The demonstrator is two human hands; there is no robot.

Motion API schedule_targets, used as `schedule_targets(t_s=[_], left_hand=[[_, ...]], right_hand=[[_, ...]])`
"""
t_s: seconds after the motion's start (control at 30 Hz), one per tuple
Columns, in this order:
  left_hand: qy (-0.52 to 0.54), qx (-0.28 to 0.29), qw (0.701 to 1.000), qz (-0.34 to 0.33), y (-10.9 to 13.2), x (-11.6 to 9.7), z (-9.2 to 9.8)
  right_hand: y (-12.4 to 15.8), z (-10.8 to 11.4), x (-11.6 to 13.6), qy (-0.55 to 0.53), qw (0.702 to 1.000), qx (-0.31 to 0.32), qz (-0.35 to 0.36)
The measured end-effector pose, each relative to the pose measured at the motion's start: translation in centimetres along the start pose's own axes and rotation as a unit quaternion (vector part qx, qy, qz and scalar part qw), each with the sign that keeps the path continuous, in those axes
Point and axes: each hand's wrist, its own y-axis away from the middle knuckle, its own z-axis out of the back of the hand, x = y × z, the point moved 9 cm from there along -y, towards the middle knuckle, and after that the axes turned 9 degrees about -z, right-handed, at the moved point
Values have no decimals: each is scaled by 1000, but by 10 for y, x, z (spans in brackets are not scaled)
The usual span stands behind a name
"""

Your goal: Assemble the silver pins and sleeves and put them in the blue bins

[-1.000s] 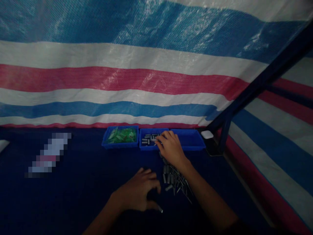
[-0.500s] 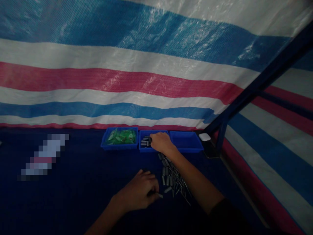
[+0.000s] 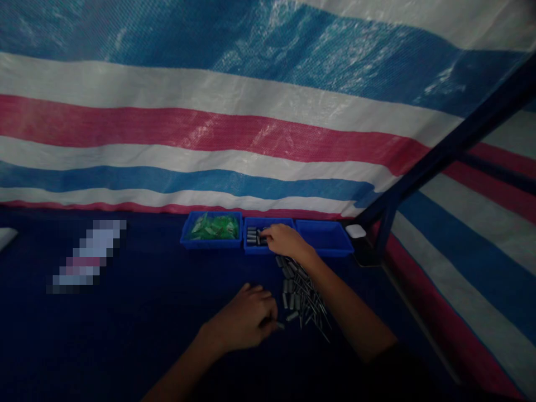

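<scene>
My right hand [image 3: 283, 240] reaches into the middle blue tray [image 3: 268, 249], its fingers curled and pinched over the small dark cylinders [image 3: 252, 235] lying there. My left hand [image 3: 248, 320] rests on the dark blue table with its fingers closed, pinching a small grey cylinder [image 3: 279, 325] at the fingertips. Between my two forearms lies a pile of grey cylindrical parts with thin wire leads [image 3: 301, 295].
A blue tray with green pieces [image 3: 213, 227] stands left of the middle tray, and another blue tray [image 3: 325, 237] right of it. A striped tarpaulin [image 3: 234, 111] hangs behind. A dark metal frame post [image 3: 383, 229] and a small white object [image 3: 355, 230] stand at the right.
My right hand moved left into the middle tray and stayed over the dark cylinders. My left hand closed on the small grey cylinder at its fingertips. The camera shifted slightly.
</scene>
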Motion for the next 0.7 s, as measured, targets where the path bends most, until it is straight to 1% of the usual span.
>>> schedule_targets(t_s=[0.07, 0.13, 0.17, 0.27, 0.3, 0.37, 0.43, 0.47, 0.5, 0.53, 0.63, 0.7], left_hand=[[-2, 0, 1000, -4, 0, 0, 0], [0, 3, 1000, -5, 0, 0, 0], [3, 4, 1000, -3, 0, 0, 0], [11, 6, 1000, -1, 0, 0, -1], [12, 6, 1000, -1, 0, 0, -1], [8, 4, 1000, -1, -1, 0, 0], [4, 0, 1000, 1, -1, 0, 1], [4, -1, 1000, 2, -1, 0, 1], [6, -2, 1000, 2, -1, 0, 1], [9, -1, 1000, 1, -1, 0, 1], [15, 4, 1000, -1, -1, 0, 0], [10, 5, 1000, 2, -1, 0, 0]], right_hand=[[-5, -2, -2, 1, 1000, 18, -16], [-8, -2, -1, 5, 1000, 22, -22], [-8, 0, 0, 5, 1000, 11, -21], [-7, 9, -2, 2, 998, -47, -33], [-6, 9, -4, 4, 998, -52, -44], [-6, 2, -8, 10, 998, -21, -58], [-7, -7, -7, 8, 999, 28, -44], [-7, -8, -6, 3, 999, 39, -32], [-7, -7, -5, -2, 999, 34, -23], [-7, -3, -6, -6, 1000, 17, -20], [-1, 11, -12, -4, 998, -52, -44], [3, 13, -15, 14, 997, -60, -56]])
